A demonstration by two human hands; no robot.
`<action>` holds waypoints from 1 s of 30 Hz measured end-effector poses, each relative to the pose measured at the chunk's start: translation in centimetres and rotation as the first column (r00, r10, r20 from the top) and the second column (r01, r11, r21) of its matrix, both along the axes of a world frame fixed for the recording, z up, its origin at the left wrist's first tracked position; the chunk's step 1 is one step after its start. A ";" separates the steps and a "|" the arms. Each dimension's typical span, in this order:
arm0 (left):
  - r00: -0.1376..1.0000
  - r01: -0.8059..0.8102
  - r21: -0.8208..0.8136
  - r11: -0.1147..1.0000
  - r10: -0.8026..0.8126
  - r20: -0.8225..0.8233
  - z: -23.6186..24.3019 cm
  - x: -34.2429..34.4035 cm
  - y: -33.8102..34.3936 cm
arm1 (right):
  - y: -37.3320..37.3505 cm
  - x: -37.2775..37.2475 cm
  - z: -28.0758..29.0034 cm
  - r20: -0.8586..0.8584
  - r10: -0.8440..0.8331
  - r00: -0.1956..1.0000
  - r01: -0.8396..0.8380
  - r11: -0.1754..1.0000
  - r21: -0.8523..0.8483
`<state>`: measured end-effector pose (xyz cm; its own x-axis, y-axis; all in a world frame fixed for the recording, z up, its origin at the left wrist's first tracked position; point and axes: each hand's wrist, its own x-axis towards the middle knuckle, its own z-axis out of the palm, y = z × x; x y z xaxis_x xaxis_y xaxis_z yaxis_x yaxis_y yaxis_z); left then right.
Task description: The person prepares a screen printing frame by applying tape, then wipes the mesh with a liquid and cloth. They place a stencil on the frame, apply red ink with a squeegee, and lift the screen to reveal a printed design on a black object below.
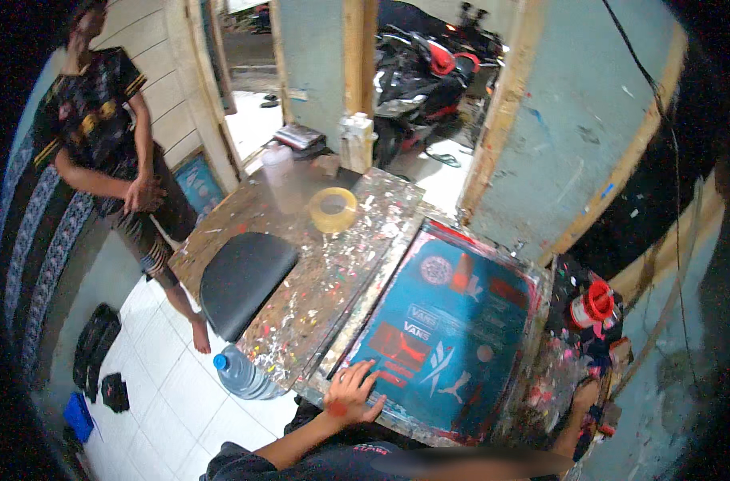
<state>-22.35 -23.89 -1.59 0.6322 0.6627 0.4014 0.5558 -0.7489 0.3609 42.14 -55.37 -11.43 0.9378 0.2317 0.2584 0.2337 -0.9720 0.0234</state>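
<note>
Blue screen (451, 327) lies flat, already red-smeared; what's left, I can't tell. Left hand (352, 394) spreads at its near-left corner; right hand (587, 394), right of it, grip unclear.

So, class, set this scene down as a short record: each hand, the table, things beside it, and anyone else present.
Left hand: fingers spread at near-left corner of blue framed screen
Right hand: right of the screen, grip unclear
Table: paint-spattered, with tape roll on it
Right of screen: red tub
Left of table: large clear bottle, blue cap
Other person: standing at far left
</note>
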 end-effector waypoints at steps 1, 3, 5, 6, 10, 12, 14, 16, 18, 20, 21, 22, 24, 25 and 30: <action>1.000 0.013 -0.004 1.000 -0.013 -0.005 0.0 -0.1 0.1 | 0.0 0.0 -0.4 0.011 -0.010 1.000 0.010 1.000 0.008; 1.000 -0.001 -0.001 1.000 0.001 -0.009 0.2 -0.4 0.0 | 0.3 0.5 -0.7 0.023 -0.015 1.000 0.014 1.000 0.011; 1.000 -0.011 0.010 1.000 0.011 0.012 0.2 -0.6 -0.2 | 1.1 1.0 -1.2 0.033 -0.004 0.999 0.004 1.000 0.018; 0.999 -0.032 0.024 0.999 0.031 0.032 0.1 -0.6 -0.2 | 1.1 1.2 -1.5 0.037 -0.003 0.999 0.002 1.000 0.025; 0.999 -0.020 0.027 0.999 0.019 0.046 0.2 -0.6 -0.3 | 0.4 3.2 -1.6 0.074 -0.001 0.997 -0.004 0.998 0.060; 0.997 0.004 0.034 0.999 -0.007 0.078 -0.3 -0.1 0.0 | -1.3 5.0 -0.4 0.128 0.004 0.992 -0.013 0.997 0.072; 0.999 -0.001 0.039 0.999 -0.001 0.045 0.0 -0.5 0.1 | 0.4 1.6 -0.4 0.091 0.040 0.995 -0.047 0.996 0.077; 1.000 -0.015 0.048 0.999 0.015 0.012 0.4 -0.7 0.3 | 2.0 -2.8 2.6 0.069 0.123 0.990 -0.133 0.974 0.182; 1.000 -0.012 0.045 0.999 0.012 -0.005 0.7 -0.5 0.3 | 4.2 -6.0 7.7 -0.134 0.108 0.985 -0.062 0.949 0.309; 0.998 0.030 0.006 1.000 -0.030 0.063 -0.4 1.0 0.2 | -0.6 -2.2 6.8 0.187 0.268 0.945 -0.325 0.835 0.445; 0.998 0.025 0.025 0.999 -0.026 0.052 -0.4 0.8 0.2 | 0.1 -2.3 6.8 0.070 0.240 0.968 -0.245 0.856 0.456; 1.000 -0.009 0.050 0.999 0.009 0.006 -0.1 0.0 0.2 | 4.4 -5.2 8.0 0.148 0.232 0.961 -0.275 0.779 0.564; 1.000 -0.016 0.062 0.998 0.018 -0.021 -0.2 0.0 -0.2 | 1.3 -5.4 9.0 0.014 0.134 0.991 -0.129 0.911 0.391; 0.999 0.041 0.048 0.998 -0.041 -0.011 -0.7 0.5 -0.5 | -4.6 -3.7 7.3 0.151 0.155 0.976 -0.199 0.917 0.346; 0.997 0.062 0.071 0.996 -0.059 -0.043 -0.4 0.7 -0.1 | -13.3 -11.2 8.3 -0.144 0.028 0.989 -0.011 0.993 0.115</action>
<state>-21.65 -24.04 -2.00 0.6868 0.5929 0.4204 0.5219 -0.8048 0.2826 30.98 -68.63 -3.13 0.9628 0.2273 0.1458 0.2456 -0.9617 -0.1222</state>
